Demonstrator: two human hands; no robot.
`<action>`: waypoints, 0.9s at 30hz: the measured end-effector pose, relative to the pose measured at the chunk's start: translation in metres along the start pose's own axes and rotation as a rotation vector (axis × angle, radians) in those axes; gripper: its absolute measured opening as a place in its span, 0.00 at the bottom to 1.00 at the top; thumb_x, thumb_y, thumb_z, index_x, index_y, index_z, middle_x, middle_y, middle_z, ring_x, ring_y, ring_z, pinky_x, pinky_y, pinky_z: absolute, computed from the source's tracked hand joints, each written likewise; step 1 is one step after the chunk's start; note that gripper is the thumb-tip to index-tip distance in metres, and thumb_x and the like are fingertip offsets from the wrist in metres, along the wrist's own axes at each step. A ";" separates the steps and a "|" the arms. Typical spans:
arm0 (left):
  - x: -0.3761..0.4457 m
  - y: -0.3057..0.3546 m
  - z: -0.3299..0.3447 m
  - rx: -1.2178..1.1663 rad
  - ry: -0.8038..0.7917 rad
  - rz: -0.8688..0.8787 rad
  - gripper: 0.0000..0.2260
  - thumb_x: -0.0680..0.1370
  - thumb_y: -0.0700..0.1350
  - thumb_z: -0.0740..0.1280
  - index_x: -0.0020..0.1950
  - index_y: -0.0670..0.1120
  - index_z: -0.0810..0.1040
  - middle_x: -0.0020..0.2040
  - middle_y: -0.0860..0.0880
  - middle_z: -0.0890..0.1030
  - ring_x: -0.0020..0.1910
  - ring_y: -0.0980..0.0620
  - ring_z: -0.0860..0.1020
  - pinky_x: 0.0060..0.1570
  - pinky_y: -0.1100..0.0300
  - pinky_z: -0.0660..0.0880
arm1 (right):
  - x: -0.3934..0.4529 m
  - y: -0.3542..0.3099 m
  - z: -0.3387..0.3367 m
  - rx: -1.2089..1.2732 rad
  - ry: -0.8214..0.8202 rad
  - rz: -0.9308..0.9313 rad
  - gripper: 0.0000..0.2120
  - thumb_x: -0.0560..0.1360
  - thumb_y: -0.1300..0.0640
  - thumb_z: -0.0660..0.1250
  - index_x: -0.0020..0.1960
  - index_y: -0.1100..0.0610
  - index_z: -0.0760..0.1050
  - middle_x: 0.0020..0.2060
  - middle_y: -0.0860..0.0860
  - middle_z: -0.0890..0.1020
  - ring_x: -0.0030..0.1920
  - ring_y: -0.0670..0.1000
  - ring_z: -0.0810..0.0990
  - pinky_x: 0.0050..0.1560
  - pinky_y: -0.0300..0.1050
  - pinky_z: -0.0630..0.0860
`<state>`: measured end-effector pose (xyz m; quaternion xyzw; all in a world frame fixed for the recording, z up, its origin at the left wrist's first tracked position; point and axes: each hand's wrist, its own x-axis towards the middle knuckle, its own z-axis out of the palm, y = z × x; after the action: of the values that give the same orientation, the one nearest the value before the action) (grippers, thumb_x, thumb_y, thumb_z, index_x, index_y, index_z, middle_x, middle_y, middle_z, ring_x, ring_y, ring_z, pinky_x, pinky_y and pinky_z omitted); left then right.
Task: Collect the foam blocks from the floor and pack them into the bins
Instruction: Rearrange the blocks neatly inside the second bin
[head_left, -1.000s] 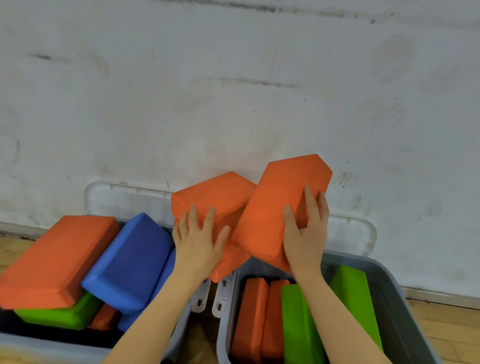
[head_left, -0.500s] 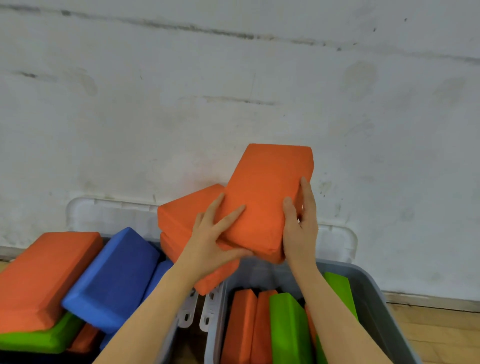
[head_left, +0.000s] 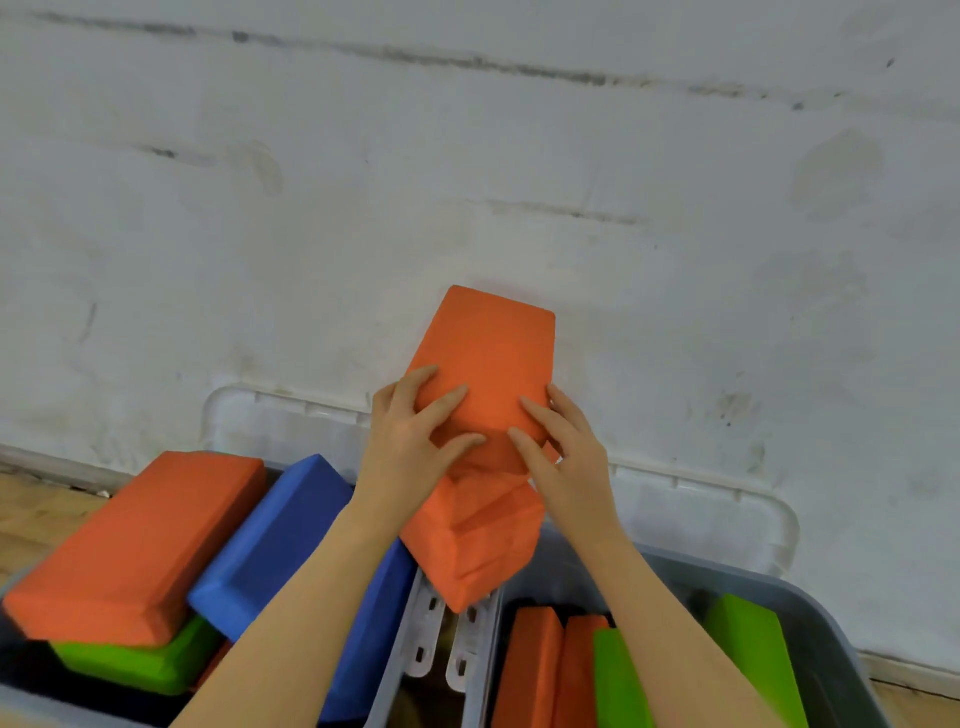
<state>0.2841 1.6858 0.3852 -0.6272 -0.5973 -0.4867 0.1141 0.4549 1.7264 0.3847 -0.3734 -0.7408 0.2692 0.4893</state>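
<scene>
Two grey bins stand side by side against the wall: the left bin (head_left: 384, 691) holds orange, blue and green blocks, the right bin (head_left: 826, 618) orange and green ones. Above their meeting rims I hold a stack of orange foam blocks (head_left: 483, 374), my left hand (head_left: 410, 441) and right hand (head_left: 566, 447) each with its grip pressed around the top block.

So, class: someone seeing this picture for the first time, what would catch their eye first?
The orange foam blocks held up at the centre against the pale wall, with the left hand and right hand gripping them from either side. Next, the bright blocks below: a blue block in the left bin and green blocks standing in the right bin.
</scene>
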 end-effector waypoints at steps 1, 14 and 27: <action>0.001 -0.004 0.006 0.005 -0.008 -0.026 0.22 0.66 0.52 0.75 0.58 0.45 0.81 0.64 0.40 0.74 0.58 0.35 0.71 0.55 0.49 0.71 | 0.003 0.005 0.005 0.002 0.005 0.017 0.17 0.75 0.56 0.68 0.64 0.51 0.75 0.71 0.51 0.66 0.71 0.48 0.65 0.69 0.51 0.66; -0.032 0.003 0.028 0.413 -0.017 0.116 0.24 0.75 0.54 0.60 0.70 0.48 0.70 0.71 0.44 0.69 0.67 0.41 0.65 0.61 0.46 0.61 | -0.016 0.038 0.004 -0.219 0.006 -0.025 0.20 0.80 0.50 0.57 0.72 0.41 0.63 0.70 0.43 0.66 0.67 0.42 0.67 0.60 0.43 0.70; -0.160 0.050 0.130 0.079 -0.438 0.143 0.20 0.75 0.49 0.59 0.64 0.44 0.76 0.62 0.44 0.77 0.59 0.45 0.70 0.55 0.52 0.64 | -0.154 0.179 -0.061 -0.518 -0.198 0.264 0.20 0.75 0.46 0.59 0.61 0.55 0.78 0.58 0.51 0.79 0.57 0.57 0.77 0.59 0.47 0.70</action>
<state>0.4190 1.6653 0.2229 -0.7535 -0.5804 -0.3060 0.0405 0.6003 1.7060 0.1906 -0.5505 -0.7740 0.1679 0.2641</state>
